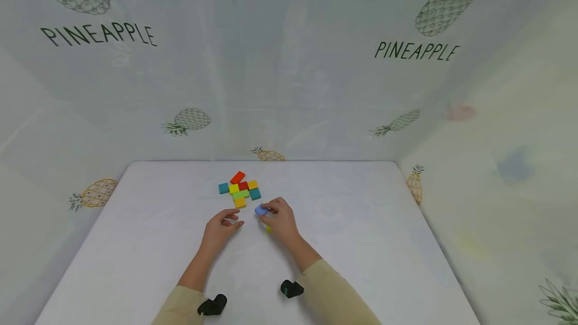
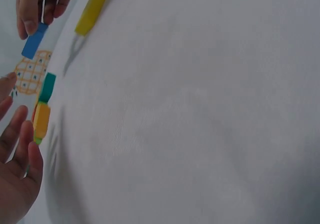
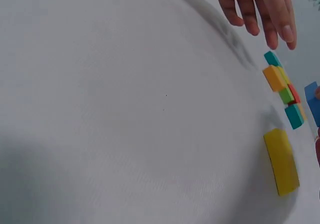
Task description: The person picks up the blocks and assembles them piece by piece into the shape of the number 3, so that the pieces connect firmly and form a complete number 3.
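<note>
My right hand pinches a blue block between thumb and fingers, to the right of a flat cluster of coloured blocks. Below that hand, partly hidden by it in the head view, a yellow block lies on the table. My left hand has loosely bent fingers and holds nothing; its fingertips are just in front of the cluster. Nearest to it is an orange-yellow block, with a light green block behind. A teal block sits on the cluster's right side.
Farther back in the cluster are a red block, a yellow block, another orange-yellow block, a second teal block and a slanted orange-red block. The white table meets a pineapple-print curtain at its back edge.
</note>
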Demonstrator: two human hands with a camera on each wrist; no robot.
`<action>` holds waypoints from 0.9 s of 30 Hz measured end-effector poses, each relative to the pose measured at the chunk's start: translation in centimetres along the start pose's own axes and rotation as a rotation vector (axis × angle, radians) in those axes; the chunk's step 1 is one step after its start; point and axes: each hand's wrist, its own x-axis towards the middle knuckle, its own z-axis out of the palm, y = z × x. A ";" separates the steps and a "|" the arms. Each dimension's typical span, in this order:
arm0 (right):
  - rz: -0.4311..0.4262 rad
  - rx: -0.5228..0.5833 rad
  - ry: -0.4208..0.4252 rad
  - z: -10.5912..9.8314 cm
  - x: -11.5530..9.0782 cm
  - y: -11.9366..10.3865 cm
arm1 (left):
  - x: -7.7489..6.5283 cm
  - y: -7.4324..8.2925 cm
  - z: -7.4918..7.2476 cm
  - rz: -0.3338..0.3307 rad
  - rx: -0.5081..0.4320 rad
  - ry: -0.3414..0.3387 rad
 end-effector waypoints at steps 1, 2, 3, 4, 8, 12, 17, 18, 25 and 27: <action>0.007 0.007 0.009 -0.2 -0.2 0.1 | 0.0 0.2 0.3 0.006 -0.002 -0.005; 0.008 0.014 0.017 -0.5 -0.4 0.3 | 0.0 0.3 0.6 0.014 -0.007 -0.011; 0.013 0.021 0.024 -0.6 -0.5 0.5 | 0.0 0.5 0.9 0.022 -0.011 -0.017; 0.016 0.022 0.033 -0.8 -0.7 0.7 | 0.1 0.6 1.2 0.027 -0.013 -0.024; 0.031 0.026 0.072 -1.7 -1.2 1.5 | 0.2 0.9 2.3 0.059 -0.019 -0.048; 0.042 0.033 0.104 -2.5 -1.7 2.2 | 0.2 1.3 3.2 0.074 -0.009 -0.061; 0.036 0.051 0.149 -3.1 -2.4 3.1 | 0.1 1.8 4.0 0.097 -0.007 -0.080; 0.034 0.057 0.159 -3.2 -2.5 3.3 | 0.1 1.9 4.1 0.103 -0.006 -0.082; 0.073 0.089 0.195 -3.8 -3.5 4.6 | 0.2 1.8 5.3 0.094 0.002 -0.093; 0.076 0.107 0.202 -3.8 -3.9 4.9 | 0.2 1.8 5.5 0.076 -0.004 -0.098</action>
